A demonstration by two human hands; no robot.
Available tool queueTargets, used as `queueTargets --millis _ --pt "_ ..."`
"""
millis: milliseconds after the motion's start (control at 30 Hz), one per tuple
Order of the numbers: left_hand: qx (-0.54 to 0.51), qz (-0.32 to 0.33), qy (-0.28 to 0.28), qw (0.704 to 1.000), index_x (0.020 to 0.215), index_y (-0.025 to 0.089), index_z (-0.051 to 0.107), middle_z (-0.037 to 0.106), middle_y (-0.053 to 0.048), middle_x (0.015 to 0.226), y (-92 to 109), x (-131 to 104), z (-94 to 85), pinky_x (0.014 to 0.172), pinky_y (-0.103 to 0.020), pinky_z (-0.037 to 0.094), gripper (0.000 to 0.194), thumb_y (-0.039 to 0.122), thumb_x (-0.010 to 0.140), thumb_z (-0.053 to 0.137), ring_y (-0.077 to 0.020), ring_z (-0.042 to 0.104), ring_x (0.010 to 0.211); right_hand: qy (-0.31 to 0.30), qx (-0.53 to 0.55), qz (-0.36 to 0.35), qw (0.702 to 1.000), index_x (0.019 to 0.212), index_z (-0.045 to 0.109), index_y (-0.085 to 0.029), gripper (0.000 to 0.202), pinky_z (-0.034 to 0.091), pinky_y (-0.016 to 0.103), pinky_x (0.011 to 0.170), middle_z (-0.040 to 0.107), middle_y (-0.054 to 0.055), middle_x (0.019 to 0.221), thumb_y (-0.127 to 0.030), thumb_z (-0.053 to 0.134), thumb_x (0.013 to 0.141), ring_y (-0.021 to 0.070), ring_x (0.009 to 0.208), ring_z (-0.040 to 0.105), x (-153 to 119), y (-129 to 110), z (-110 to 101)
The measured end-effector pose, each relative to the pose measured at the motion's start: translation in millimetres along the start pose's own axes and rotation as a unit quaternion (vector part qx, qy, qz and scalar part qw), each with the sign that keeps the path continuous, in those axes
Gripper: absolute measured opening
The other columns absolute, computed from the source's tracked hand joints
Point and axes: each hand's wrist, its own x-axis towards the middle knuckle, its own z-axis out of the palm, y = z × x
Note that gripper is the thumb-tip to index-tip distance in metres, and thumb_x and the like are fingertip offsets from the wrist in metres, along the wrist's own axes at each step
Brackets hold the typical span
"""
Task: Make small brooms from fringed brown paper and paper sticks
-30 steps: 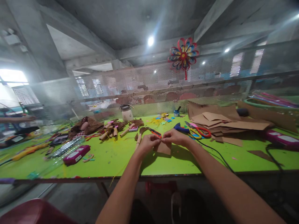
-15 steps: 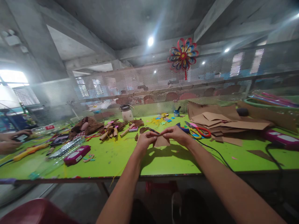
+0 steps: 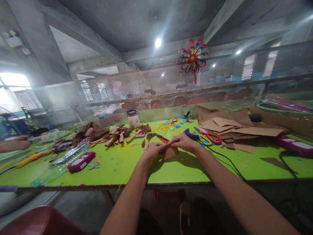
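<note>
Between my two hands is a small piece of brown paper (image 3: 171,152), its lower part hanging toward the green table (image 3: 105,174). My left hand (image 3: 154,151) grips its left side with closed fingers. On the upper edge, my right hand (image 3: 182,142) pinches the paper between thumb and fingers. Just beyond them lie a tool with red handles (image 3: 162,138) and a brown paper roll with a frayed top (image 3: 147,140). To the right of my right hand are red-handled scissors (image 3: 213,138) and a blue-handled tool (image 3: 191,134).
Brown paper sheets (image 3: 234,129) are piled at the right. Paper rolls (image 3: 114,138), a white jar (image 3: 132,118) and a purple box (image 3: 81,162) stand left. A black cable (image 3: 228,160) crosses the right side. Another person's hand (image 3: 15,144) shows at far left.
My left hand has dropped slightly, and the paper has tilted and shifted right between my hands. The frayed roll and red-handled tool show more. The other person's hand at far left has moved.
</note>
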Motion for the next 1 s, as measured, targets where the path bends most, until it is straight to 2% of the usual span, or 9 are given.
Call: queueTargets --millis 167,267,433,567,700,800,900,1000 --pt "-0.021 -0.011 -0.019 1.000 0.066 0.012 0.066 0.049 0.001 0.052 8 -3 4.0 0.052 -0.023 0.026 0.033 0.046 0.065 0.068 -0.0078 0.038 0.050 -0.002 -0.031 -0.011 0.999 0.082 0.075 -0.015 0.023 0.043 0.023 0.061 0.069 0.003 0.070 -0.022 0.060 0.067 0.0132 0.063 0.056 1 3 0" --pt "-0.033 -0.011 -0.022 0.999 0.071 0.012 0.066 0.053 0.000 0.057 6 -2 5.5 0.052 -0.022 0.025 0.035 0.046 0.064 0.068 -0.0080 0.039 0.053 0.003 -0.025 -0.011 1.000 0.082 0.075 -0.014 0.023 0.043 0.023 0.062 0.070 0.004 0.073 -0.021 0.059 0.066 0.0136 0.065 0.057 1 2 0" --pt "-0.005 0.009 -0.028 1.000 0.065 0.010 0.064 0.047 0.001 0.053 0 2 5.3 0.049 -0.023 0.020 0.040 0.050 0.067 0.065 -0.0071 0.035 0.049 -0.005 -0.028 0.000 1.000 0.080 0.075 -0.014 0.024 0.042 0.022 0.059 0.069 0.003 0.068 -0.016 0.058 0.063 0.0126 0.062 0.055 2 2 -1" --pt "-0.031 0.000 -0.044 0.999 0.068 0.010 0.064 0.050 0.000 0.055 -3 4 4.7 0.050 -0.022 0.023 0.038 0.046 0.062 0.070 -0.0075 0.039 0.050 -0.011 -0.024 -0.011 1.000 0.078 0.075 -0.013 0.021 0.042 0.023 0.058 0.067 0.003 0.064 -0.020 0.061 0.063 0.0122 0.059 0.055 1 0 -1" --pt "-0.070 -0.021 -0.026 0.997 0.069 0.009 0.065 0.052 -0.001 0.056 -5 4 4.4 0.051 -0.022 0.027 0.039 0.045 0.056 0.075 -0.0075 0.042 0.051 -0.037 0.029 0.027 0.999 0.084 0.073 -0.012 0.025 0.042 0.024 0.055 0.065 0.002 0.061 -0.022 0.057 0.066 0.0113 0.052 0.054 -3 -7 -1" --pt "-0.091 -0.031 -0.025 0.995 0.071 0.009 0.066 0.055 -0.002 0.058 -3 3 4.7 0.052 -0.022 0.031 0.041 0.045 0.054 0.077 -0.0084 0.045 0.052 -0.026 0.065 0.060 0.996 0.087 0.071 -0.013 0.027 0.042 0.023 0.056 0.066 0.002 0.067 -0.021 0.059 0.064 0.0111 0.056 0.054 -5 -11 -1" --pt "-0.103 -0.032 -0.037 0.993 0.071 0.009 0.065 0.055 -0.001 0.058 1 1 5.7 0.052 -0.021 0.033 0.040 0.044 0.054 0.077 -0.0081 0.045 0.052 0.001 0.061 0.090 0.994 0.077 0.068 -0.012 0.024 0.039 0.022 0.053 0.062 0.002 0.064 -0.033 0.061 0.069 0.0102 0.057 0.050 -5 -12 -4" --pt "-0.099 -0.019 -0.042 0.994 0.070 0.009 0.065 0.055 -0.001 0.057 4 0 6.7 0.052 -0.021 0.033 0.038 0.043 0.057 0.076 -0.0078 0.045 0.051 -0.025 0.001 0.107 0.994 0.058 0.059 -0.012 0.039 0.031 0.022 0.048 0.051 -0.001 0.049 -0.047 0.056 0.075 0.0082 0.049 0.042 -6 -12 -5"
